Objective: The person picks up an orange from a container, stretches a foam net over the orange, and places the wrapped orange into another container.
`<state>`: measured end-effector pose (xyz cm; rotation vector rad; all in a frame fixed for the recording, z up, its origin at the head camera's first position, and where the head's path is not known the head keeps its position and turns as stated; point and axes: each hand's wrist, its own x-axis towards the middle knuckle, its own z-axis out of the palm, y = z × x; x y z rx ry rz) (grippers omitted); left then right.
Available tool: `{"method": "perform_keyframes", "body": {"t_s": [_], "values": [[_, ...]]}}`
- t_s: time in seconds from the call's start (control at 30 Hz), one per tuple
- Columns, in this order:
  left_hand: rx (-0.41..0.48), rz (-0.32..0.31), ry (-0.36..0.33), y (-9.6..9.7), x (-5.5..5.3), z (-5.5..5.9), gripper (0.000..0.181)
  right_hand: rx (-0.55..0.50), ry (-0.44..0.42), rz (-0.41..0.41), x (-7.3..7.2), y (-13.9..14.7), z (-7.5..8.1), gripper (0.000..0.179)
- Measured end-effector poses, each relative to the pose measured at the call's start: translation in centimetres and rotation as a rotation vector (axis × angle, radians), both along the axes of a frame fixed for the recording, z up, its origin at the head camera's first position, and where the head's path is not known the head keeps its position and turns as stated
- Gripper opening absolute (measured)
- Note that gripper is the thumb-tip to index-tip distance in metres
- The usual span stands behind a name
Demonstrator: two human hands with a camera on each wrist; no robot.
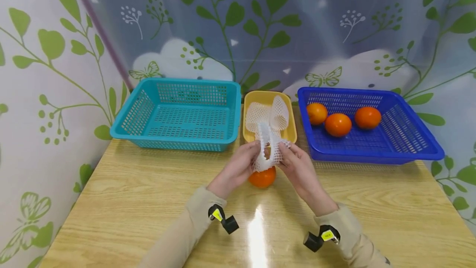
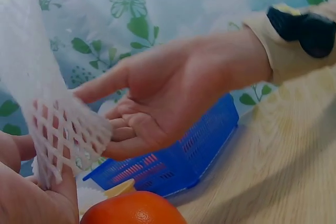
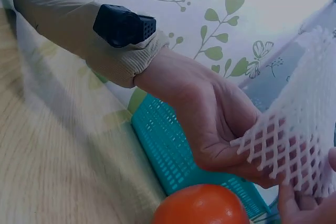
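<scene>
A white foam fruit net point(image 1: 276, 154) is stretched between my two hands, its mouth held apart. My left hand point(image 1: 238, 168) grips its left side, and my right hand point(image 1: 300, 171) pinches the right side. In the left wrist view, the net point(image 2: 65, 124) rises tall and the right hand point(image 2: 178, 93) has its fingers at the lower edge. In the right wrist view, fingers of the left hand point(image 3: 210, 121) lie partly behind the mesh. Directly below the net, an orange point(image 1: 262, 178) rests on the table, its top hidden in the head view.
Behind the hands stands a yellow tray point(image 1: 291, 129) with white foam nets point(image 1: 279, 113) in it. To the left is a teal basket point(image 1: 186, 140). On the right, a blue basket point(image 1: 375, 154) holds oranges point(image 1: 338, 125). Wooden table point(image 1: 156, 202) extends in front.
</scene>
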<state>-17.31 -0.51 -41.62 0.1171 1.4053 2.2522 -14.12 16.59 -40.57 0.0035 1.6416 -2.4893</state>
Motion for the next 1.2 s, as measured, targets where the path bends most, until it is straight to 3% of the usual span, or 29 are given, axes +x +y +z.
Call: {"method": "perform_keyframes", "body": {"t_s": [0.17, 0.33, 0.63, 1.2], "values": [[0.041, 0.016, -0.095, -0.7, 0.1, -0.2, 0.045, -0.058, -0.044, 0.035, 0.2, 0.2, -0.7, 0.020], [0.058, 0.005, -0.122, -1.3, 0.3, -0.7, 0.046, -0.022, -0.086, 0.045, 0.5, 0.2, -1.9, 0.024], [-0.018, 0.030, -0.173, -2.3, 0.5, -2.0, 0.040, 0.047, -0.195, 0.041, 0.8, 0.1, -3.5, 0.019], [-0.058, 0.131, -0.266, -2.6, 0.1, -4.1, 0.041, 0.082, -0.259, 0.044, 0.1, 0.8, -5.4, 0.017]]}}
